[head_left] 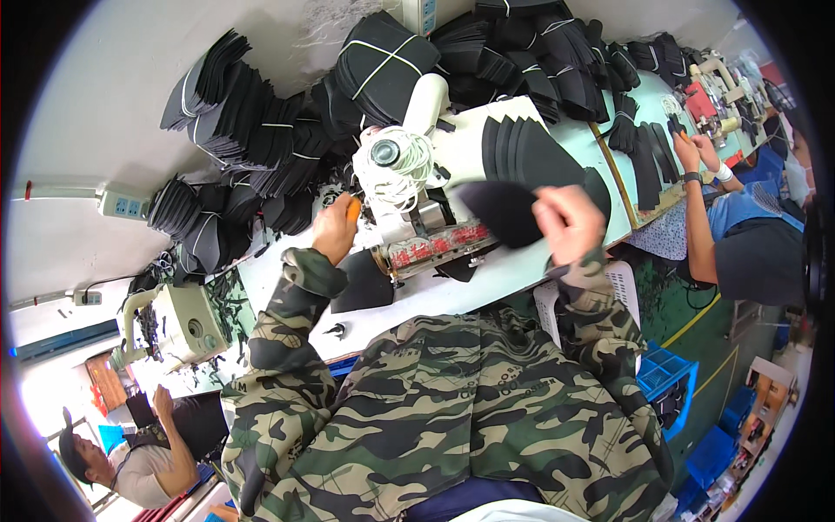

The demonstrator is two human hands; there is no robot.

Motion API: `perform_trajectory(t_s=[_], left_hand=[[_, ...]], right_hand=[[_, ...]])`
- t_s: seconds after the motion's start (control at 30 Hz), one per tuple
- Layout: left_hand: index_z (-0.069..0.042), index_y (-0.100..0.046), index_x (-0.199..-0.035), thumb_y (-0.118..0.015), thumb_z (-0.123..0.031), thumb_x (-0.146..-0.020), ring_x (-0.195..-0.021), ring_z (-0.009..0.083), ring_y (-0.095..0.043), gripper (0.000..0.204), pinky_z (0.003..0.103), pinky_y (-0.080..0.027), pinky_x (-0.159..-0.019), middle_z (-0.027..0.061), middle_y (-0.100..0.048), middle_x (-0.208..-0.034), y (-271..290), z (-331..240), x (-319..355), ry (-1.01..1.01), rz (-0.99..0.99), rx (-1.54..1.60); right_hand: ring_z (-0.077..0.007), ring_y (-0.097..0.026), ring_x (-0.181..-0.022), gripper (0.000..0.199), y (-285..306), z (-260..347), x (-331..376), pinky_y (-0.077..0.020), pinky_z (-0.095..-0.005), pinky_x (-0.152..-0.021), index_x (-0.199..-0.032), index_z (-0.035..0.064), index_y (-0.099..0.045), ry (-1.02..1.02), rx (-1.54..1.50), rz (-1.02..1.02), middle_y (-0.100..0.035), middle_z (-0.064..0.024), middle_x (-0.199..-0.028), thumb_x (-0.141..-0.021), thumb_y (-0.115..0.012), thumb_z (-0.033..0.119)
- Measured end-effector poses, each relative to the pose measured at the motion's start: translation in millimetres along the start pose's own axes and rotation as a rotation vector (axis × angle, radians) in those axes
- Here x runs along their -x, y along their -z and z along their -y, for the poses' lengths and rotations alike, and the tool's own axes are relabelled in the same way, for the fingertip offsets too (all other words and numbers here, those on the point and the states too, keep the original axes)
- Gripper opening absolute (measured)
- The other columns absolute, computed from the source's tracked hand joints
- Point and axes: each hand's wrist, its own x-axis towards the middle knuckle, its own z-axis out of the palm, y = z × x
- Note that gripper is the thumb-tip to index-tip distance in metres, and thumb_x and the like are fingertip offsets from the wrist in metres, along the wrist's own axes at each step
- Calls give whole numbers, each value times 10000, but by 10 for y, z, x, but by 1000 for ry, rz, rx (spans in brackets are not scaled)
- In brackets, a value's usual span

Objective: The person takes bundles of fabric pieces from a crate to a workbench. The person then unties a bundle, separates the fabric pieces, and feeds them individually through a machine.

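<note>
black piece [504, 211] | flat, curved, pointed | raised, tilted, over white table | orange tool [353, 209] | small, upright, beside sewing machine

2 sewing machines [409, 196], 3 people [452, 418], 2 wall sockets [122, 205]

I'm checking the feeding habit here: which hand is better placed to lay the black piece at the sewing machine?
Probably the right hand: it already grips the black piece beside the sewing machine. The left hand holds an orange tool.

Upper left: bundled black fabric stacks [252, 122] heaped beside a wall power strip [122, 205]. Lower right: blue crates [665, 372] on green floor [713, 335].
</note>
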Motion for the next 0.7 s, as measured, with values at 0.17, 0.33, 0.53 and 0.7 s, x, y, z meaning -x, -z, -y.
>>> perform_trajectory(t_s=[0.17, 0.33, 0.53, 0.7], left_hand=[[-96, -578, -1022, -635, -403, -778, -796, 323, -640, 396, 423, -499, -692, 164, -641, -880, -182, 328, 418, 21, 412, -697], [-62, -584, -969, -663, -278, -787, -710, 256, -632, 293, 400, -484, -636, 152, -628, -761, -187, 267, 527, 6, 98, -676], [-5, -584, -952, -573, -207, -885, -613, 64, -446, 214, 270, -407, -571, 5, -549, -674, 313, -363, 430, -96, 843, 229], [13, -599, -998, -534, -210, -913, -650, 31, -474, 247, 213, -421, -596, -20, -594, -750, 100, -421, 328, 16, 649, 468]], right_hand=[[-281, -570, -791, 115, -25, -266, -148, -469, -359, -663, -865, 63, -636, 156, 403, 60, -588, -106, -844, -755, -624, 94], [-260, -600, -699, 178, -668, -24, 168, -479, -355, -624, -876, 48, -628, 5, -62, 383, -605, -105, -753, -739, -661, 157], [-103, -594, -625, 237, -1039, 66, 414, -473, -256, -567, -928, -30, -617, -284, -424, 823, -631, -91, -717, -804, -659, 167], [-235, -641, -640, 194, -1239, 80, 407, -486, -318, -589, -833, 27, -643, -200, -225, 823, -645, -123, -706, -804, -622, 218]])
